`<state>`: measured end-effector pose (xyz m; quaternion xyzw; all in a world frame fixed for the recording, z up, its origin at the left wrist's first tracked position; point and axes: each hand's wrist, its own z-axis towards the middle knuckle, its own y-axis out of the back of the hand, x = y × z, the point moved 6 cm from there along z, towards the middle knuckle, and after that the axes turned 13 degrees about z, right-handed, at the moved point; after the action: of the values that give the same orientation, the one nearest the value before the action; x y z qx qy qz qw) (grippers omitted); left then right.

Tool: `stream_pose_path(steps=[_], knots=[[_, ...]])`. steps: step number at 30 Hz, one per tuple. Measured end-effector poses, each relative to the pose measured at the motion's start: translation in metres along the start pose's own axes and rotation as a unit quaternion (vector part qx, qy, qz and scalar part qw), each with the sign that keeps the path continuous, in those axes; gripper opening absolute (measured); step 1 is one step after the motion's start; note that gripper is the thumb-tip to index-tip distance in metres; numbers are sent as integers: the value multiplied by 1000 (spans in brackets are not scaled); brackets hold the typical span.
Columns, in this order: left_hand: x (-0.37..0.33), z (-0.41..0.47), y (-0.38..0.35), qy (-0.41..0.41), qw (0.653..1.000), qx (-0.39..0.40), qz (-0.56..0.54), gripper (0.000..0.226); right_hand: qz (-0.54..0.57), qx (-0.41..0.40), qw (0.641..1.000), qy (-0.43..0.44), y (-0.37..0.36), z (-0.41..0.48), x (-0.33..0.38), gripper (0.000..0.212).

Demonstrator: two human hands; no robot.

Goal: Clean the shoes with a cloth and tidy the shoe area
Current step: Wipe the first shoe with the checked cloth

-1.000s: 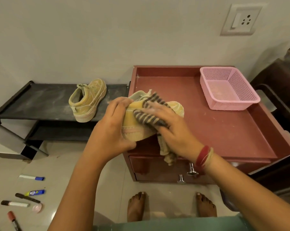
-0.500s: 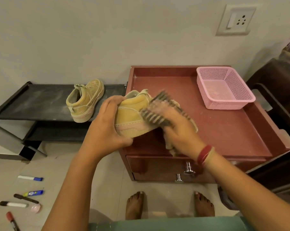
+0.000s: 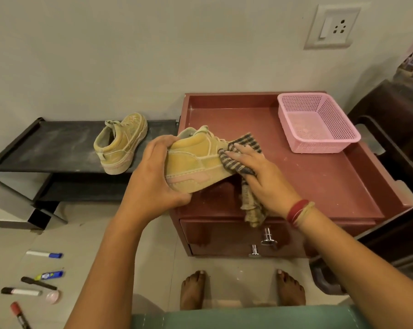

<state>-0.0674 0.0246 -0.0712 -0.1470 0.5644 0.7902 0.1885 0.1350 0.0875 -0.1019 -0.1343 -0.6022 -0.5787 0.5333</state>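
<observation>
Left hand (image 3: 151, 176): clasped round the heel end of a tan suede sneaker (image 3: 193, 162), held tilted above the red cabinet (image 3: 319, 186). Right hand (image 3: 260, 179): gripped a checked cloth (image 3: 238, 157) and pressed it to the sneaker's side, at three o'clock of the left hand; the cloth's tail hung below the palm. Second sneaker (image 3: 120, 143): stood on a dusty black shoe rack (image 3: 58, 148), at ten o'clock of the held one. Pink basket (image 3: 319, 124): sat on the cabinet top, at two o'clock. Markers (image 3: 44, 254): lay on the floor, at seven o'clock.

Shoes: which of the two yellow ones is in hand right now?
The shoe over the red cabinet: the left hand grips its heel and the right hand holds the checked cloth against it. The other shoe stands untouched on the black rack.
</observation>
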Motion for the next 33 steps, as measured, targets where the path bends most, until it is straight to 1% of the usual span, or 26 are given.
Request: stream_pose_path(steps=[1,2,4,5,6,8,9,11,13,14,16,18,19,21,22,23,24,26,27,28,30,31,32,33], knots=[[0,0,0,-1,1000,-2,2,96,12,8,1000,7,-5,-2,6,52],[0,0,0,-2,1000,-4,2,96,30,33,999,26,-15,-5,15,53],[0,-1,0,-7,1000,-7,1,96,52,90,993,51,-33,-14,23,60],[-1,-1,-1,-9,1000,-5,1,96,50,84,994,48,-29,-13,18,63],[-1,-1,-2,-8,1000,-3,2,96,45,51,997,32,-18,-8,7,63],[-1,-1,-2,-6,1000,2,5,97,23,-20,999,-14,5,2,-11,55],[-1,-1,-3,-7,1000,3,5,97,21,-30,999,-26,7,3,-12,51],[0,-1,-3,-6,1000,6,3,97,35,0,999,0,-6,-1,1,49],[0,0,-2,-5,1000,5,4,98,40,54,997,33,-23,-10,11,55],[-1,0,-2,-6,1000,6,6,98,32,62,997,39,-22,-10,9,59],[-3,1,-2,-10,1000,6,12,97,13,17,1000,16,-5,-4,-4,60],[-6,1,-3,-17,1000,4,20,97,4,-21,1000,-23,2,-4,-11,53],[-6,0,-3,-21,1000,2,23,97,11,-16,1000,-24,-3,-8,-6,51],[-5,1,-3,-20,1000,0,22,96,32,25,999,9,-21,-18,10,52],[-5,1,-3,-18,1000,0,20,96,27,43,998,27,-27,-23,13,54],[-6,1,-3,-18,1000,3,17,95,11,43,998,37,-26,-23,10,56],[-7,1,-3,-21,1000,6,15,95,-3,19,999,28,-16,-18,1,56],[-9,1,-4,-27,999,11,15,93,6,-47,998,-42,9,-8,-24,47],[-9,0,-4,-29,999,14,16,92,38,-71,994,-71,21,-4,-34,42],[-9,-1,-4,-31,999,17,14,93,85,-91,989,-80,31,0,-37,37],[-7,-2,-4,-35,999,26,11,95,163,-131,977,-52,40,6,-30,34],[-7,-2,-4,-40,999,31,13,97,175,-140,974,-28,39,9,-21,34],[-6,-3,-4,-45,998,36,17,99,175,-132,976,-7,33,10,-11,37],[-6,-3,-5,-50,998,40,21,100,163,-103,981,10,22,10,-1,40]])
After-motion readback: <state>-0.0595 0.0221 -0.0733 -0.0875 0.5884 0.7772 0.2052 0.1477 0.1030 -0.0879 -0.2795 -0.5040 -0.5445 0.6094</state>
